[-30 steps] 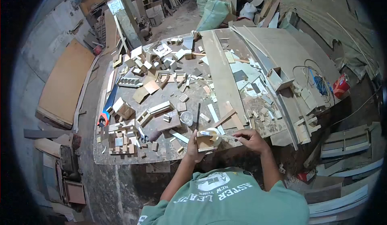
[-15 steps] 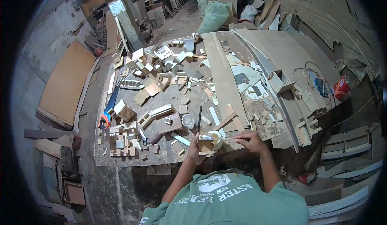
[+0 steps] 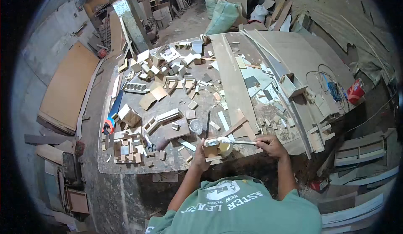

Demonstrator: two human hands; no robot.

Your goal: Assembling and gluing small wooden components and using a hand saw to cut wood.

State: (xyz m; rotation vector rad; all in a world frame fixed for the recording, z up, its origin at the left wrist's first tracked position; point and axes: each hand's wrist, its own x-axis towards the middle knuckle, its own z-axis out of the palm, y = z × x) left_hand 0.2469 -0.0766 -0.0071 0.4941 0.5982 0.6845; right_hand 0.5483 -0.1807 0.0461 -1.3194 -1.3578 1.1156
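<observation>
My left hand [image 3: 200, 159] grips a small wooden block [image 3: 211, 151] by its left side, at the table's near edge. A white patch shows along the block's upper edge. My right hand [image 3: 272, 146] is closed around the end of a thin, pale brush-like stick [image 3: 244, 142]. Its whitish tip points left, beside the block's top and over a round, pale bowl [image 3: 226, 151] partly hidden by it. Whether the tip touches the block I cannot tell. A clear tub [image 3: 195, 127] and a dark, thin rod [image 3: 208, 123] lie just beyond.
Scissors [image 3: 151, 146], a handsaw [image 3: 110, 122] and many wood offcuts cover the table's left half. A long board [image 3: 233, 78] runs away from me. To the right are a long metal-like strip [image 3: 289, 112], tangled cords and a red can [image 3: 356, 90].
My right hand has drawn the brush-like stick a little to the right, its tip moving off the block's face. The white patch on the block's upper edge now shows more plainly.
</observation>
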